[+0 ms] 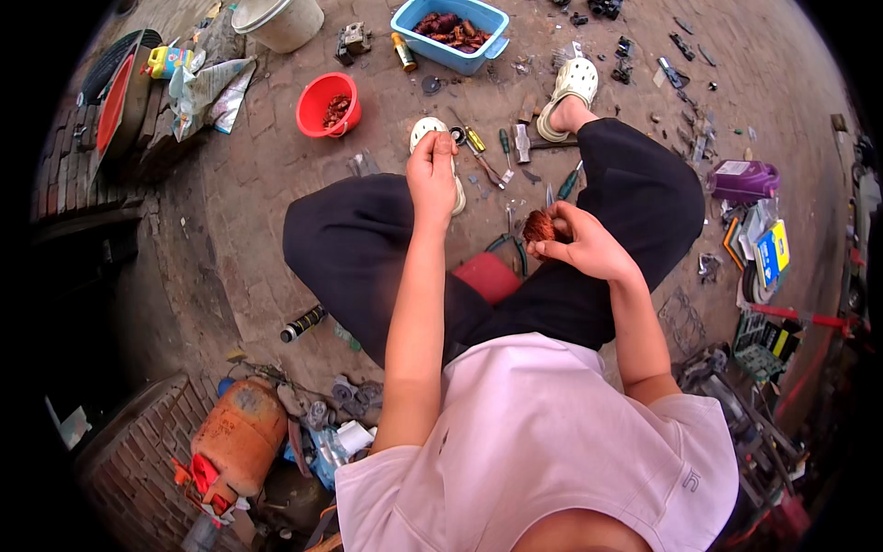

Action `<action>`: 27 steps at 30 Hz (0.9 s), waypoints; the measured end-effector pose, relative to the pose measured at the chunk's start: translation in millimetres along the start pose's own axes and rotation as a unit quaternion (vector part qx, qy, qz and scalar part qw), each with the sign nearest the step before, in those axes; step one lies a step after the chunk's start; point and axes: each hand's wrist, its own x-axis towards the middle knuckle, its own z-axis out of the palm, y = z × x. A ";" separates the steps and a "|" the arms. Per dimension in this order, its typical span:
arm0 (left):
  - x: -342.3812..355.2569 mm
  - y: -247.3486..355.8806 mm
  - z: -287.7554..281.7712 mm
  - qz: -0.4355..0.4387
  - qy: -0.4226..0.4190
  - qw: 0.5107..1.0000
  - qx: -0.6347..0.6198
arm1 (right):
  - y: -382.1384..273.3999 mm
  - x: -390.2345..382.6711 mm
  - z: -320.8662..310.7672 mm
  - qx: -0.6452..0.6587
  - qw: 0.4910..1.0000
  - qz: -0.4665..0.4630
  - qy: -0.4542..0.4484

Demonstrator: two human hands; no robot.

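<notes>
Right hand (581, 241) pinching copper wire (537, 228)
Left hand (430, 179), fingertips pressed together; a loose right grip could drop the wire.

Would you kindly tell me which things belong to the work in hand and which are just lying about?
Probably for the job: copper-coloured wire bundle in the right hand, red bucket, blue tub, hammer.

Apparently just lying about: purple jug, rusty orange cylinder, white bucket.

floor (248, 175): brown, dusty | brickwork (129, 455): left, lower left | light: soft, even
</notes>
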 end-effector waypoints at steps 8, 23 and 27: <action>-6.2 -19.3 -8.3 -0.020 -0.041 0.994 0.103 | -9.2 -5.5 -3.0 0.265 0.958 -0.110 0.008; -58.2 62.8 11.2 -0.041 -0.243 0.905 0.347 | 13.2 32.3 8.0 -0.277 0.906 -0.246 0.205; -40.5 79.5 5.9 -0.080 -0.320 0.921 0.207 | 0.3 0.9 21.3 0.078 0.969 -0.226 0.061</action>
